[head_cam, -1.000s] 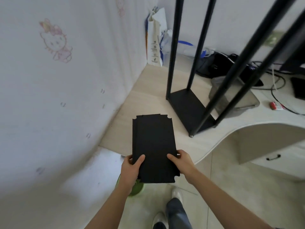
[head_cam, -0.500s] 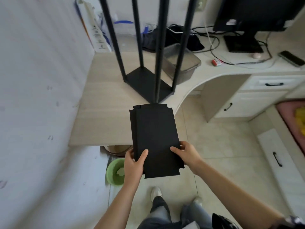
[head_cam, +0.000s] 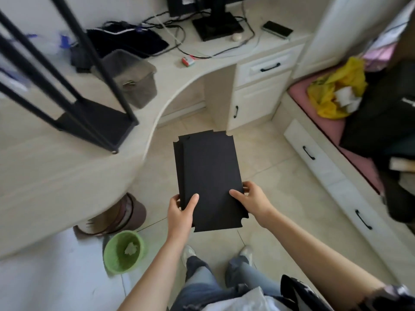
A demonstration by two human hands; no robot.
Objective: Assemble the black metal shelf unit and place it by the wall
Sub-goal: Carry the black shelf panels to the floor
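Note:
I hold a small stack of flat black metal shelf panels (head_cam: 208, 178) with notched corners out in front of me, over the tiled floor. My left hand (head_cam: 180, 213) grips the stack's near left edge, thumb on top. My right hand (head_cam: 252, 199) grips the near right edge, thumb on the top panel. The partly built black shelf frame (head_cam: 96, 121) stands on the curved desk at upper left, its base plate flat on the desktop and its thin black posts rising out of view.
The curved pale desk (head_cam: 56, 176) fills the left side. A grey bin (head_cam: 134, 81), cables and a monitor base (head_cam: 216, 25) sit on it. Beneath the desk sit a green basket (head_cam: 123, 252) and a brown stool (head_cam: 119, 216). White drawers (head_cam: 332, 176) and a pink cushion with bags line the right.
My view has swung right, away from the wall and the frame. The panels, still held by both hands, now hang over the floor instead of the desk.

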